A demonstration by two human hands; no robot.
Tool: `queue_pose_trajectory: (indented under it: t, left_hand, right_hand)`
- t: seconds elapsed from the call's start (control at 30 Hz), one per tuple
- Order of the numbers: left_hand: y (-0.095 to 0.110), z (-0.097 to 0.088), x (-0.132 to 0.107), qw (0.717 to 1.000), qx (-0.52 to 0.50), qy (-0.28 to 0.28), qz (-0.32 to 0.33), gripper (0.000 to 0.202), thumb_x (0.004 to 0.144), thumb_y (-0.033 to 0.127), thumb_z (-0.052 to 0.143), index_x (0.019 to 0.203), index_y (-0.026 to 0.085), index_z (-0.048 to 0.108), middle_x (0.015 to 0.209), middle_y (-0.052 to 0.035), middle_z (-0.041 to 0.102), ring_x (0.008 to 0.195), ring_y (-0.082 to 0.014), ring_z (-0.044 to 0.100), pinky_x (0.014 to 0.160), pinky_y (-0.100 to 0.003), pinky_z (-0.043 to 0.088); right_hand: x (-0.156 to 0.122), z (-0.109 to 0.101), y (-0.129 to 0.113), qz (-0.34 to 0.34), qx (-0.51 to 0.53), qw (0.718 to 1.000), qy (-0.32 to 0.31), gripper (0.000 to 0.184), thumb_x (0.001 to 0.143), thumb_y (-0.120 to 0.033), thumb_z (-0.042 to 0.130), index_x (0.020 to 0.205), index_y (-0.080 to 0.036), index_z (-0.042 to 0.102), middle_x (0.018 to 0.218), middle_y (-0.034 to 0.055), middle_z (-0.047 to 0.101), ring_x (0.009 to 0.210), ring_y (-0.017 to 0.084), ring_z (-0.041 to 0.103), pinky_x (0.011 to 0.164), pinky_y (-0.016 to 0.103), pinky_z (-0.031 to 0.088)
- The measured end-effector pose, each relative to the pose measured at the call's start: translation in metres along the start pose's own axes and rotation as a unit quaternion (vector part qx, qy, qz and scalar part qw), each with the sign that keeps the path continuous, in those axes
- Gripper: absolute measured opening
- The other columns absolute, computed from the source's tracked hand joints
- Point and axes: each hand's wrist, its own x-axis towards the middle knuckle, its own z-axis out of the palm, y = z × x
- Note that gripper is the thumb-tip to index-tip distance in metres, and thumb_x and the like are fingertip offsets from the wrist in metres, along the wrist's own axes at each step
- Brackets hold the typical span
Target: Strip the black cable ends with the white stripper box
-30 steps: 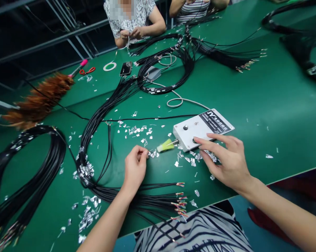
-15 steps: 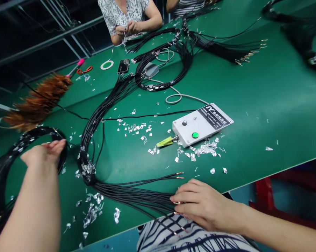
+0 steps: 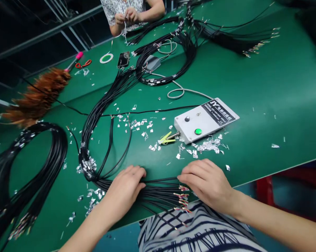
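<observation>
Head view: my left grip (image 3: 126,183) curled over black cables (image 3: 160,193), hold hidden; right grip (image 3: 206,182) nearly closed beside wire ends (image 3: 183,197), can't tell if pinching. Bent-back cables (image 3: 110,140) beyond left grip likely done; many between grips left.

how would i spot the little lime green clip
On the green table, find the pale box with the round green button. A metal shaft juts from its left end, the clip at its tip. Its lime colour stands out from the silvery scraps nearby.

Cable wkshop: long green bench (image 3: 260,87) w/ blk wire bundles (image 3: 91,119), ctrl box (image 3: 205,120), co-worker (image 3: 133,15).
</observation>
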Motion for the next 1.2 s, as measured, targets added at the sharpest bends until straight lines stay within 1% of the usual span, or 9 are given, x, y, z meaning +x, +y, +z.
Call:
queue_pose_trajectory:
  t: [0.2,0.43,0.57,0.73,0.8,0.87,0.97,1.07,1.2]
  left_hand:
    - [-0.015,-0.006,0.0,0.99,-0.14,0.004,0.004,0.012,0.091,0.02,0.046,0.081,0.021,0.052,0.084,-0.0019,0.059,0.08,-0.0191,0.057,0.071,-0.03,0.045]
    - [0.011,0.005,0.01,0.98,-0.19,-0.014,0.053,0.017,0.095,0.021,0.044,0.086,0.02,0.058,0.085,-0.0016,0.063,0.082,-0.0181,0.058,0.075,-0.03,0.044]
    - [0.029,0.02,0.022,0.982,-0.163,-0.011,0.093,0.015,0.089,0.01,0.053,0.096,0.02,0.061,0.096,-0.0041,0.061,0.089,-0.0203,0.058,0.077,-0.031,0.044]
    - [0.036,0.014,0.029,0.963,-0.249,0.033,0.096,0.012,0.084,0.008,0.058,0.078,0.019,0.057,0.083,-0.0011,0.06,0.083,-0.0174,0.057,0.075,-0.028,0.045]
    - [0.039,0.006,0.03,0.944,-0.309,0.085,0.084,0.009,0.087,0.013,0.058,0.079,0.019,0.057,0.078,0.0004,0.061,0.075,-0.0148,0.057,0.07,-0.025,0.045]
    - [0.043,0.0,0.03,0.926,-0.339,0.143,0.083,0.007,0.088,0.018,0.057,0.082,0.019,0.06,0.077,0.0004,0.062,0.073,-0.0138,0.057,0.067,-0.024,0.045]
    - [0.052,-0.002,0.03,0.906,-0.377,0.182,0.062,0.01,0.087,0.023,0.06,0.08,0.018,0.065,0.073,-0.0004,0.065,0.066,-0.0129,0.058,0.061,-0.023,0.045]
    - [0.057,0.002,0.032,0.866,-0.472,0.163,-0.007,0.015,0.086,0.028,0.06,0.082,0.016,0.068,0.064,-0.0004,0.064,0.05,-0.0107,0.055,0.05,-0.022,0.042]
    - [0.058,0.009,0.035,0.816,-0.557,0.147,-0.047,0.019,0.083,0.031,0.062,0.083,0.013,0.068,0.061,-0.0016,0.064,0.042,-0.0089,0.051,0.044,-0.021,0.039]
  right_hand:
    - [-0.011,-0.009,-0.005,-0.152,0.042,0.987,-0.015,0.035,0.103,-0.016,0.035,0.096,-0.014,0.069,0.082,0.0039,0.073,0.078,0.014,0.062,0.064,0.028,0.041]
    - [-0.011,-0.012,-0.006,-0.164,0.055,0.985,-0.021,0.036,0.103,-0.016,0.035,0.094,-0.013,0.07,0.081,0.0036,0.074,0.075,0.014,0.061,0.06,0.029,0.04]
    - [-0.015,-0.01,-0.007,-0.182,0.069,0.98,-0.028,0.034,0.101,-0.015,0.037,0.093,-0.012,0.069,0.082,0.003,0.073,0.074,0.015,0.061,0.06,0.03,0.04]
    - [-0.016,-0.007,-0.003,-0.159,0.099,0.979,-0.086,0.027,0.1,-0.018,0.044,0.086,-0.016,0.067,0.078,0.0011,0.071,0.068,0.014,0.058,0.059,0.03,0.037]
    - [-0.01,-0.009,-0.001,-0.127,0.137,0.978,-0.098,0.026,0.1,-0.028,0.047,0.087,-0.017,0.067,0.076,0.0008,0.07,0.066,0.014,0.058,0.058,0.03,0.037]
    - [0.001,-0.012,0.002,-0.064,0.197,0.976,-0.065,0.024,0.098,-0.035,0.052,0.091,-0.017,0.066,0.076,0.002,0.07,0.067,0.014,0.06,0.06,0.03,0.04]
    - [0.019,-0.014,0.005,0.105,0.281,0.954,0.029,0.012,0.092,-0.027,0.059,0.091,-0.018,0.067,0.074,0.0021,0.069,0.066,0.014,0.061,0.06,0.028,0.045]
    - [0.035,-0.01,0.006,0.281,0.357,0.889,0.063,0.008,0.086,-0.026,0.063,0.088,-0.02,0.068,0.075,0.0017,0.068,0.064,0.013,0.06,0.057,0.025,0.046]
    - [0.048,-0.001,0.005,0.373,0.473,0.797,0.042,0.017,0.08,-0.034,0.069,0.089,-0.019,0.069,0.074,0.0007,0.065,0.062,0.012,0.057,0.06,0.026,0.049]
